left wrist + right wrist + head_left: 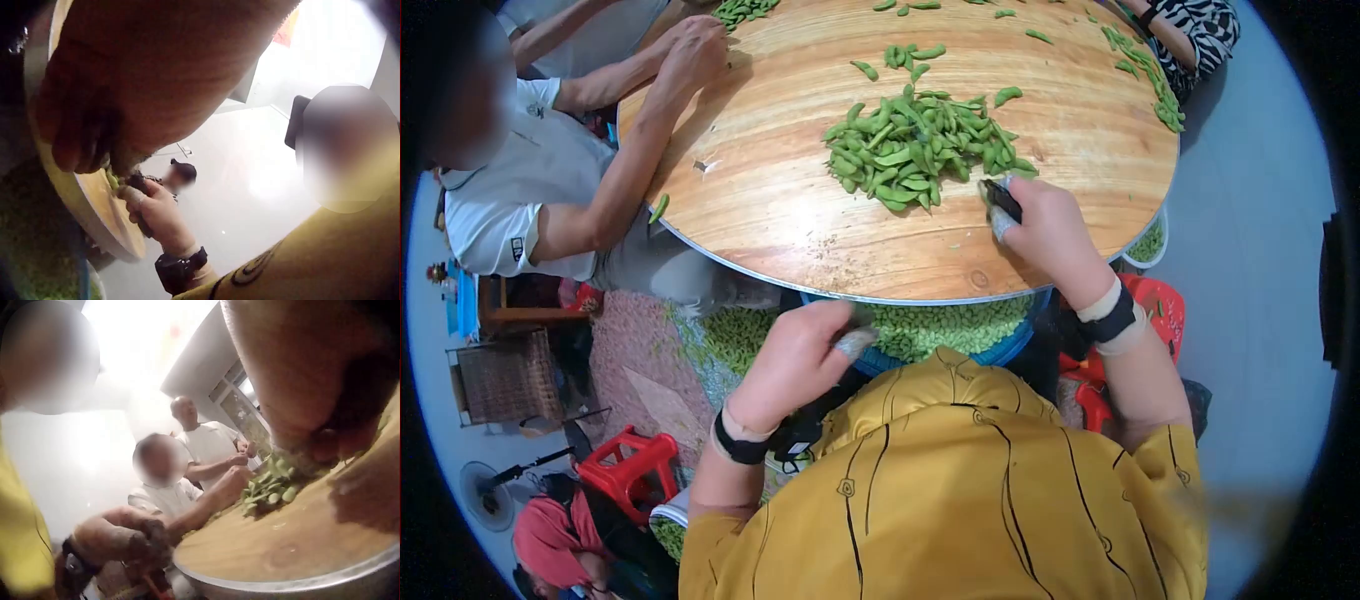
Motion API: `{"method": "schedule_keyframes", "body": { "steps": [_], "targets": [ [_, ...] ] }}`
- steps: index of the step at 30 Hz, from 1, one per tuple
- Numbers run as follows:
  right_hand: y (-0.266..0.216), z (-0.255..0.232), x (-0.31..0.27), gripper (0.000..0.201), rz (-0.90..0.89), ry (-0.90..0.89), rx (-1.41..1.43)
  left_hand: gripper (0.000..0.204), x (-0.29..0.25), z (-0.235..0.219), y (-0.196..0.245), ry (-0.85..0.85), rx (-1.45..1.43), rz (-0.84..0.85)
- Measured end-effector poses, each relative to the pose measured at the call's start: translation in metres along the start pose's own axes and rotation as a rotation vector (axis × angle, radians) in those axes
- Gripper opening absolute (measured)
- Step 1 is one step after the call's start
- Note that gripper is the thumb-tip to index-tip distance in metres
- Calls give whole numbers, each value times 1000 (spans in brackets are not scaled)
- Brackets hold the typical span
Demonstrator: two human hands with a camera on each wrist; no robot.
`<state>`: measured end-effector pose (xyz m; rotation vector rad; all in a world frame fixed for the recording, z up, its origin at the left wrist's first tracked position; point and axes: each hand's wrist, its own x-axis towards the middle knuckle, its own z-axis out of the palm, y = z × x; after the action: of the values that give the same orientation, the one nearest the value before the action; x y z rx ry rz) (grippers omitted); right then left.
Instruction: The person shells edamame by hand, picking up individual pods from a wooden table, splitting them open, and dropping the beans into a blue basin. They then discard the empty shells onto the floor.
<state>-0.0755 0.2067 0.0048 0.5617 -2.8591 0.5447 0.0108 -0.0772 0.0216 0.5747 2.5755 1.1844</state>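
Observation:
Green bean pods (915, 145) lie heaped on the round wooden table (780, 235). At the heap's lower right, my right hand (1050, 230) pinches a green pod (986, 190) between thumb and fingers; dark and silvery coverings wrap the digits. My left hand (795, 360) is curled over the basin's left side, just off the table's near edge, its thumb wrapped in silvery material; no pod shows in it. From the right wrist view, the left hand (122, 537) has curled, darkened fingers beside the table rim. The left wrist view has the right hand (162, 215) beyond the left.
Below the table edge, a blue basin (1035, 312) contains shelled beans (940, 328). Other people sit around the table, one with forearms on its left side (635, 185). Red stools (632, 470) stand at lower left and right. More pods (1145, 65) lie along the far right edge.

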Motion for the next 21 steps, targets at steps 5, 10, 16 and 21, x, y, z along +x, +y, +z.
{"method": "schedule_keyframes", "body": {
  "steps": [5,10,16,21],
  "targets": [
    [-20,-25,-25,17,253,-189,585,23,53,28,10,248,-122,260],
    [-21,-27,-35,20,233,-281,990,21,87,47,12,-75,-575,68],
    [-24,-16,-27,16,228,-209,974,25,86,39,21,-236,-1021,-364],
    [-27,-11,-31,14,453,-319,1193,30,78,48,17,-63,-1019,-382]
  ]
}}
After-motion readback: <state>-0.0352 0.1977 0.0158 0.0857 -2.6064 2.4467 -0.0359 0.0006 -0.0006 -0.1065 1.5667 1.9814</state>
